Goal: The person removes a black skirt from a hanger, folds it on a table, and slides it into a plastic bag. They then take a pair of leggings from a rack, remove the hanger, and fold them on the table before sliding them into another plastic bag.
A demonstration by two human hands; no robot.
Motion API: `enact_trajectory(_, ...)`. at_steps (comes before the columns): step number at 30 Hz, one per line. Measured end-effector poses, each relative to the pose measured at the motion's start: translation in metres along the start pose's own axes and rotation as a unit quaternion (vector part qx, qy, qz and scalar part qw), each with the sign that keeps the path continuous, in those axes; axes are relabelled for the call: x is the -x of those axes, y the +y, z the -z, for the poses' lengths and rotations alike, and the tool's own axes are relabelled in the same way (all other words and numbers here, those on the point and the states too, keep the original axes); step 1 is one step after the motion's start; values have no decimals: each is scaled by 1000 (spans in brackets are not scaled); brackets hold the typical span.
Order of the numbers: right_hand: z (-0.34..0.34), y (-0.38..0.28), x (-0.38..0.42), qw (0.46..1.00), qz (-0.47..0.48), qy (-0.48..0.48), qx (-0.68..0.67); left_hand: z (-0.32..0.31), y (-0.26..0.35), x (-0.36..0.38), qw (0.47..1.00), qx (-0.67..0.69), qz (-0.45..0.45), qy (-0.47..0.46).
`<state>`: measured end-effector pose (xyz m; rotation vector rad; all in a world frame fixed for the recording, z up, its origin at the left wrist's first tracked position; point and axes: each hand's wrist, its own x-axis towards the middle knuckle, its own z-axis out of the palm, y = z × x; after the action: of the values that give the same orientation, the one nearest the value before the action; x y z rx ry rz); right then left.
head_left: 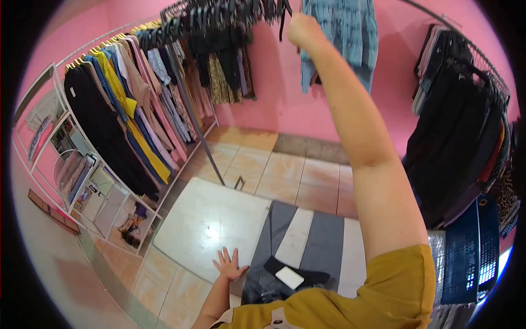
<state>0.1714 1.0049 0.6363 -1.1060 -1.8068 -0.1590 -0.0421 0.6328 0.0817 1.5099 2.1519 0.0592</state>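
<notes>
My right hand [304, 31] is raised high at the top centre, its fingers closed beside the black hangers [241, 13] on the overhead rail. Whatever it grips is too small to make out. A blue ruffled garment [345, 38] hangs just right of it. Low in the view, my left hand [230, 266] lies with spread fingers on the white tabletop [205, 219], holding nothing. To its right, a grey and white striped cloth [323, 236] covers part of the table, and a black item with a white card [289, 278] rests on it.
Clothes on yellow hangers [131, 104] line the left wall, beside a white-framed shelf [68, 159] with folded items. Dark garments [455, 126] hang on the right rail, above a blue plastic basket [460, 257]. A grey metal pole [200, 126] stands behind the table.
</notes>
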Motion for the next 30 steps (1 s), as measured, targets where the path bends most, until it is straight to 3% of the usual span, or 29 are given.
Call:
enact_trajectory(1,4,-1,4,999,-28,-35,-17,-2,-3,2,1000,-10,-4,5)
enact_trajectory(2,34,-13,38,975,-94,-114,-168,-4,-4,1,1000,-23,1,8)
enact_trajectory(3,23,20,41,981,-54,-26,-183,-6,-6,0,999,-35,2,10)
enact_trajectory(4,22,24,72,915,-102,53,-387,-10,-8,0,999,-41,-7,27)
enact_trajectory(6,-17,70,136,908,0,105,-406,-13,-11,1,998,-23,-24,52)
enact_trajectory(8,-77,124,235,974,104,21,-201,-6,-8,1,999,-19,-14,29)
enact_trajectory(9,-89,129,298,986,23,-130,-103,-7,-2,1,998,-11,-12,64)
enact_trajectory(11,-106,138,410,927,31,-375,13,-11,15,-10,991,63,-84,86)
enact_trajectory(13,-110,137,494,869,96,-483,57,21,74,7,936,90,-328,89)
enact_trajectory(14,-111,134,528,866,87,-489,58,27,94,6,901,95,-422,32)
enact_trajectory(16,-107,126,567,841,102,-530,32,5,109,6,883,76,-462,18)
enact_trajectory(18,-105,124,570,847,75,-523,54,6,117,4,909,-58,-408,-59)
enact_trajectory(19,-105,124,570,852,61,-517,62,6,117,-1,928,2,-360,-93)
enact_trajectory(22,-99,121,581,866,6,-490,94,20,102,-12,876,-85,-450,-152)
enact_trajectory(24,-98,124,591,874,-21,-471,120,50,86,-16,864,8,-498,-68)
enact_trajectory(26,-94,134,608,898,-146,-373,183,91,65,-26,857,34,-514,-5)
enact_trajectory(30,-60,146,635,854,-319,-298,283,174,-2,-48,836,-5,-532,133)
